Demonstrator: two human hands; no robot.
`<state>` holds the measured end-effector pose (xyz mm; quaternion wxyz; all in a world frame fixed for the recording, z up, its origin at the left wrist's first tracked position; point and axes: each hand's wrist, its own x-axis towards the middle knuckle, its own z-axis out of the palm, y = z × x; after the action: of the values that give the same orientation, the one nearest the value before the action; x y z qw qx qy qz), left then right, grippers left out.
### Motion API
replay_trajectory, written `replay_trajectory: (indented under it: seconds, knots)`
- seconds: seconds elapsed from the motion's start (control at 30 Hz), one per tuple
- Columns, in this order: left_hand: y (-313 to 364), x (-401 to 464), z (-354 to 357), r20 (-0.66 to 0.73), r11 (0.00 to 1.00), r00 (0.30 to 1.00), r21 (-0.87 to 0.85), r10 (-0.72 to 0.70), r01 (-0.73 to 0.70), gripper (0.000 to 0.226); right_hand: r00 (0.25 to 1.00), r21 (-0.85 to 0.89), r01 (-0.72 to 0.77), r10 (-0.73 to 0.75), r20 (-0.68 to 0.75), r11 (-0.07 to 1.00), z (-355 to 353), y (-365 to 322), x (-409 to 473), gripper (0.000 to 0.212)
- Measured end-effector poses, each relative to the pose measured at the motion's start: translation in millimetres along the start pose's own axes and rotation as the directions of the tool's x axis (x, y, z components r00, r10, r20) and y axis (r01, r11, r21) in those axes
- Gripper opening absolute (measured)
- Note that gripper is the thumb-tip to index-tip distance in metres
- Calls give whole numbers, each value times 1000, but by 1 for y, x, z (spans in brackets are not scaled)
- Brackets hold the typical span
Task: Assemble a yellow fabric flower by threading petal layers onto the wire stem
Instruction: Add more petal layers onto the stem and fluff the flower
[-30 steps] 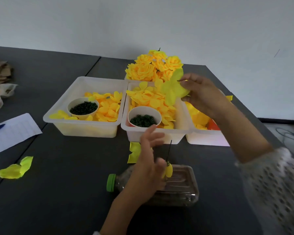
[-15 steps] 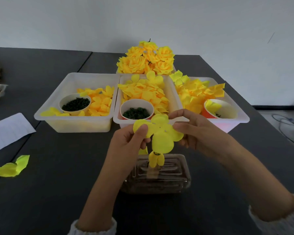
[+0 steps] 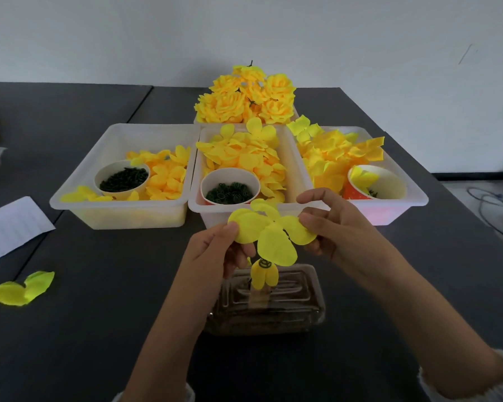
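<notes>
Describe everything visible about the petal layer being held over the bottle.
The petal layer is one flat piece of bright yellow fabric with several rounded lobes spreading from a centre. It is held roughly level above the small yellow bud and clear plastic bottle. The left hand pinches its left lobe, the right hand its right lobe. The stem is barely visible.

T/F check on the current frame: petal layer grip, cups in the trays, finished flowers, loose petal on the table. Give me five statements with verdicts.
1. Both hands, left hand and right hand, pinch the flat yellow fabric petal layer. True.
2. The white paper cup in the middle translucent tray is empty. False: it holds dark green rings.
3. Finished yellow fabric roses sit behind the trays. True.
4. The small yellow bud lies in the left tray. False: it stands over the clear plastic bottle.
5. A loose yellow-green petal lies on the dark table, left. True.
</notes>
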<state>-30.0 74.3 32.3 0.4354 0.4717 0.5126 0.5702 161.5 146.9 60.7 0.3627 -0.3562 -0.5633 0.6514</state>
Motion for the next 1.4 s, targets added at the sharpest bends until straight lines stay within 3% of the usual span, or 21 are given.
replay_trajectory:
  seconds: [0.33,0.6,0.8,1.23,1.4]
  knots:
    - [-10,2,-9,46,994,993,-24,-108,109,42,962,-199,236,-257,-88,951,13,-9,-12,22]
    - [-6,1,-4,-10,993,994,30,-110,110,53,977,-211,139,-169,-133,968,11,5,-8,19]
    - [-4,1,-3,51,997,997,64,-49,46,61,973,-173,125,-155,-172,977,13,10,-5,13]
    - [-11,5,-8,75,986,987,-80,-143,149,44,961,-137,191,-214,-175,972,16,2,1,14]
    - [-13,5,-6,102,985,982,-37,-161,166,44,960,-129,164,-189,-208,978,12,5,1,13]
